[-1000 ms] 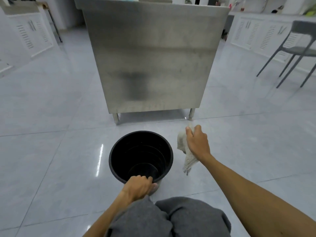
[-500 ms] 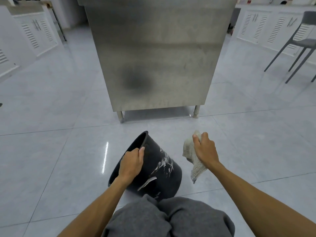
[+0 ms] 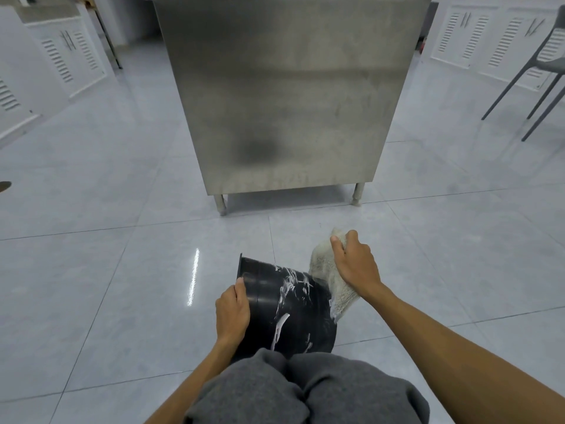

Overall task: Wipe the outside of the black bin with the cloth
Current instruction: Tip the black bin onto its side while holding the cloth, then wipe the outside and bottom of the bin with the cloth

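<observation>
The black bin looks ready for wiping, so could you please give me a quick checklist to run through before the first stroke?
1. Black bin tipped so its outer wall faces up: ok.
2. Left hand steadying the bin near its rim: ok.
3. Cloth gripped in right hand: ok.
4. Cloth against the bin wall: cannot tell, it hangs at the bin's edge.
5. White smears exposed for wiping: ok.
6. Bin's underside clean: cannot tell, hidden.

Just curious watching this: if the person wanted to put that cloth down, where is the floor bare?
Bare tile lies left of the black bin, toward the white cabinets, and right of the right hand, toward the grey chair. It is crowded between the bin, the cloth, the knees and the steel counter.
</observation>
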The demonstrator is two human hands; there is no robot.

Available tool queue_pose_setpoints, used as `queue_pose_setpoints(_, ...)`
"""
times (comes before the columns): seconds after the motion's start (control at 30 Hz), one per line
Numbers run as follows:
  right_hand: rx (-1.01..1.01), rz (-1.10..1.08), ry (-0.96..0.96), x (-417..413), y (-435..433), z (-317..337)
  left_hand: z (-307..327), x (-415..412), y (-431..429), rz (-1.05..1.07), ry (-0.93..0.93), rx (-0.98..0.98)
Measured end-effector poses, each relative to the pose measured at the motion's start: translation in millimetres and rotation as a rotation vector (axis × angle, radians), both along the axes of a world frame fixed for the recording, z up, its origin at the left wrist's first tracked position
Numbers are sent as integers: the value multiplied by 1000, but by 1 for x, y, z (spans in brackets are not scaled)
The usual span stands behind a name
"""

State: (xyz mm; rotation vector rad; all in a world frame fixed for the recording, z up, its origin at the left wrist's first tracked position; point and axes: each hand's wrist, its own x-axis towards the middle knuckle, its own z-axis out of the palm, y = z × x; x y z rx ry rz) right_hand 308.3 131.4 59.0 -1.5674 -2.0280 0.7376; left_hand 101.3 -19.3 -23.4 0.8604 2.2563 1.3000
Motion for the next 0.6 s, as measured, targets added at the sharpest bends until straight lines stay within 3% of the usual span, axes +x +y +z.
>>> queue_pose_setpoints(0.23,-94,-69,136,13,2,-5,-4,-1,1,2,-26,19)
queue_pose_setpoints(0.47,-438,-86,307,34,15,-26,-13,-4,2,8,-70,18)
queue_pose_setpoints(0.6,-423,-85,367,32,12,-38,-11,-3,3,16,-70,36)
